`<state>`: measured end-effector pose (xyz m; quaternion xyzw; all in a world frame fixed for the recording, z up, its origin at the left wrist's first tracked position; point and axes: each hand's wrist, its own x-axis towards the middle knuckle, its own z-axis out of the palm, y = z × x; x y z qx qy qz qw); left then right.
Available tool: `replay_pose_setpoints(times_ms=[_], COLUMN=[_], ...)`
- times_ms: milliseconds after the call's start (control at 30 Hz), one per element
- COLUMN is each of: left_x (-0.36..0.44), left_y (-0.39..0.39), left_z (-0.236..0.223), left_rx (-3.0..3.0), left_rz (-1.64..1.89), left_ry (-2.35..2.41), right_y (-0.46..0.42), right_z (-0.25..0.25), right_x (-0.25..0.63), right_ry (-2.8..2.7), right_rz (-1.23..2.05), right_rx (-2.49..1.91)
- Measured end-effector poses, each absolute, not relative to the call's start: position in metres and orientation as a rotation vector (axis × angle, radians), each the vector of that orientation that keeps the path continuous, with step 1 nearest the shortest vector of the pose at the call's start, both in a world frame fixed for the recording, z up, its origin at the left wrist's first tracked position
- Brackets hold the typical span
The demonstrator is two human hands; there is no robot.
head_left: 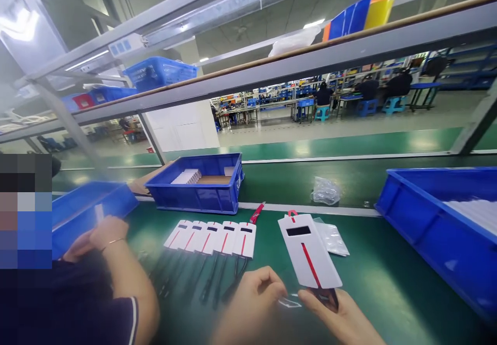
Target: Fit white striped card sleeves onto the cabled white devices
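Note:
My right hand [341,314] grips the lower end of a flat white device [310,254], where its black cable comes out. The device has a dark window near the top, a red stripe down the middle and a red loop at its upper edge. Curled in a pinch beside it, my left hand [258,301] has its fingertips at a small piece of clear film [290,301], blurred. To the left lies a row of several similar white devices [208,239], their black cables trailing toward me. A red utility knife [257,213] rests behind the row.
Behind the row stands a blue bin [194,200] with white parts. Another blue bin [438,231] is at the right. Clear plastic bags [332,237] lie behind the held device, and crumpled plastic [326,190] farther back. A co-worker's arm [132,283] occupies the left.

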<state>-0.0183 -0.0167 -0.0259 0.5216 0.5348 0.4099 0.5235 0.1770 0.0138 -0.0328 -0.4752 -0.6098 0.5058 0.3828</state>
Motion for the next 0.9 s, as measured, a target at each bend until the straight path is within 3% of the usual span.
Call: replay_pose_setpoints(times_ms=[900], left_x=[-0.041], left_y=[-0.029], left_z=[-0.026], left_rx=[1.194], left_rz=[1.122], left_ry=[1.52], right_y=[0.025], right_z=[-0.066], right_x=[0.149], right_ry=[-1.83], right_rz=[1.31], right_rx=[-1.184])
